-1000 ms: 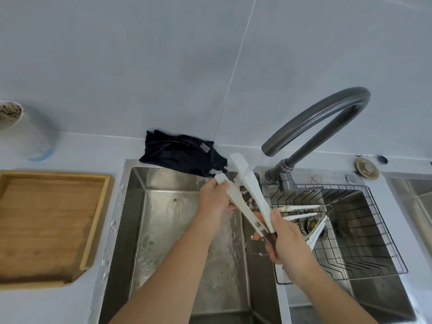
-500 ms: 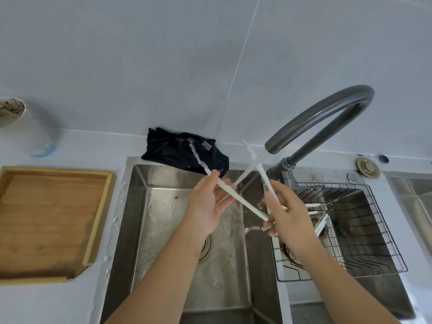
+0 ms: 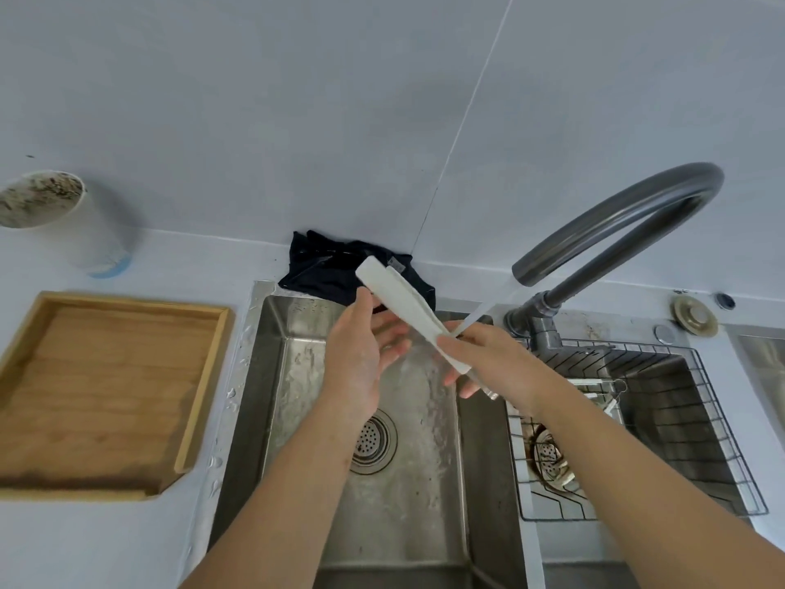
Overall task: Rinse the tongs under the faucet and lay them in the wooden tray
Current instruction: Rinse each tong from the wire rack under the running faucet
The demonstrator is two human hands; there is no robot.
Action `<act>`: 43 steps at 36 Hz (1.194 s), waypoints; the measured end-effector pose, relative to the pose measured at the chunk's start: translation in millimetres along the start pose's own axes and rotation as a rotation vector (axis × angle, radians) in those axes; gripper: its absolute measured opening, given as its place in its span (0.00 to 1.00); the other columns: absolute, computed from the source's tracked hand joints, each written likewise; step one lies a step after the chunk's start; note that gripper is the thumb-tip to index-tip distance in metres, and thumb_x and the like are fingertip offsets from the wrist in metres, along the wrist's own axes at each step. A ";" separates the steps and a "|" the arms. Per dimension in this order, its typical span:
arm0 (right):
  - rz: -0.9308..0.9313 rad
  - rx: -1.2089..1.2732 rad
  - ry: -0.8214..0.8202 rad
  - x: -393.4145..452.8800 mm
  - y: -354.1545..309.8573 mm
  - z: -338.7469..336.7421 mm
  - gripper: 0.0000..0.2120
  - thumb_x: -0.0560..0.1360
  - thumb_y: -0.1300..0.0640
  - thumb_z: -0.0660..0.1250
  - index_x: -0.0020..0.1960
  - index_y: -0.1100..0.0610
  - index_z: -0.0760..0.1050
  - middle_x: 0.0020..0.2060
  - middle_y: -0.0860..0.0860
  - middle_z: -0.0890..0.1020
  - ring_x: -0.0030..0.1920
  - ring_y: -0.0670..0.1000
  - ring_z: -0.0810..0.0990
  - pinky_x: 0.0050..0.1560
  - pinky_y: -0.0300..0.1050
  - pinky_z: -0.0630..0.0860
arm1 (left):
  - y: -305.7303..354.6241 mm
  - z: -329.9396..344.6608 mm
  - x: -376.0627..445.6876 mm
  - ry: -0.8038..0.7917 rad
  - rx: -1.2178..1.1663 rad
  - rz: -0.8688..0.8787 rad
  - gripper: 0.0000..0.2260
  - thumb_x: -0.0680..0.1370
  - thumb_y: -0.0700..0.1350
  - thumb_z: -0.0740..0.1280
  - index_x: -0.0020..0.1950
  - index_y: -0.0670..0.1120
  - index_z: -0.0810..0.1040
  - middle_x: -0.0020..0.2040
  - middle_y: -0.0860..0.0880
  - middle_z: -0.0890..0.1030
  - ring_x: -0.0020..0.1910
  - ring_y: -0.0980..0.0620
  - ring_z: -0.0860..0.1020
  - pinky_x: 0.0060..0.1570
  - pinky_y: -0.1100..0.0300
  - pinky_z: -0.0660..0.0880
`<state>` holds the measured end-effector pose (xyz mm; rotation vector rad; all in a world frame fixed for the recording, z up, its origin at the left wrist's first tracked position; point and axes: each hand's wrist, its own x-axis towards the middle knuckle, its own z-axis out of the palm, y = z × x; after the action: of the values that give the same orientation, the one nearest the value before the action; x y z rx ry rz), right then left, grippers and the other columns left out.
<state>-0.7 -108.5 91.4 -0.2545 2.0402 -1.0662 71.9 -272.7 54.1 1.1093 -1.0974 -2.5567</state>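
White tongs (image 3: pixel 401 301) are held above the left sink basin (image 3: pixel 395 482), their arms pressed together and pointing up-left. My right hand (image 3: pixel 488 363) grips them near the lower, hinge end. A stream of water from the dark grey faucet (image 3: pixel 616 223) lands on the tongs just above that hand. My left hand (image 3: pixel 361 359) is beside the tongs with fingers spread and its thumb tip against their lower side. The wooden tray (image 3: pixel 106 388) sits on the counter to the left.
A dark cloth (image 3: pixel 340 269) lies behind the sink against the wall. A wire rack (image 3: pixel 679 418) sits in the right basin with some white utensils in it. A dirty white cup (image 3: pixel 63 218) stands on the counter at far left.
The tongs' arms, spread apart half a second ago, are now pressed together. My left hand has let go of its arm and opened. My right hand now holds the tongs alone under the stream.
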 end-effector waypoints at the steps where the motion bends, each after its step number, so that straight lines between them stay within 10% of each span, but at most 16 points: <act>1: 0.029 0.066 -0.006 3.2 0.5 0.1 0.15 0.82 0.49 0.64 0.65 0.54 0.76 0.50 0.54 0.83 0.39 0.48 0.84 0.35 0.42 0.80 | -1.3 0.6 0.6 0.037 0.033 0.001 0.17 0.83 0.57 0.62 0.58 0.46 0.81 0.46 0.45 0.87 0.43 0.49 0.86 0.40 0.58 0.82; 7: 0.161 0.328 -0.058 11.0 -0.3 0.6 0.21 0.83 0.46 0.59 0.60 0.61 0.79 0.41 0.53 0.82 0.34 0.50 0.80 0.32 0.45 0.77 | -25.5 3.2 -2.5 0.049 0.244 -0.075 0.10 0.83 0.47 0.63 0.59 0.44 0.79 0.54 0.38 0.83 0.44 0.48 0.79 0.47 0.54 0.77; 14: 0.172 0.369 -0.014 7.2 1.4 15.5 0.26 0.84 0.41 0.53 0.60 0.60 0.80 0.42 0.56 0.78 0.30 0.48 0.75 0.25 0.41 0.66 | -56.3 31.1 -13.5 -0.115 0.279 -0.034 0.08 0.80 0.42 0.69 0.59 0.48 0.80 0.40 0.50 0.85 0.31 0.56 0.80 0.31 0.64 0.77; 23: 0.127 0.543 0.210 -7.0 12.9 39.7 0.26 0.84 0.41 0.52 0.43 0.45 0.87 0.31 0.50 0.75 0.26 0.46 0.66 0.21 0.38 0.58 | -65.9 54.3 -9.5 0.083 0.571 0.118 0.08 0.83 0.46 0.60 0.50 0.44 0.77 0.45 0.43 0.84 0.45 0.43 0.83 0.48 0.43 0.81; 32: 0.161 0.566 0.284 -28.0 16.5 34.2 0.24 0.85 0.43 0.51 0.55 0.58 0.80 0.29 0.51 0.69 0.26 0.46 0.64 0.20 0.37 0.57 | -67.3 61.6 -5.7 0.044 0.602 0.167 0.09 0.84 0.47 0.60 0.44 0.48 0.74 0.38 0.52 0.78 0.33 0.60 0.76 0.31 0.66 0.69; 43: 0.310 0.551 0.302 -55.1 33.1 39.2 0.23 0.83 0.42 0.55 0.51 0.58 0.80 0.31 0.51 0.77 0.24 0.46 0.67 0.18 0.35 0.61 | -58.4 50.7 11.1 0.002 0.762 0.183 0.03 0.82 0.43 0.61 0.53 0.48 0.74 0.42 0.53 0.76 0.39 0.53 0.77 0.31 0.64 0.68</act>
<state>70.1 -83.8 84.6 0.5142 1.8634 -1.4719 37.9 -206.1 31.6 1.0538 -2.1478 -2.0156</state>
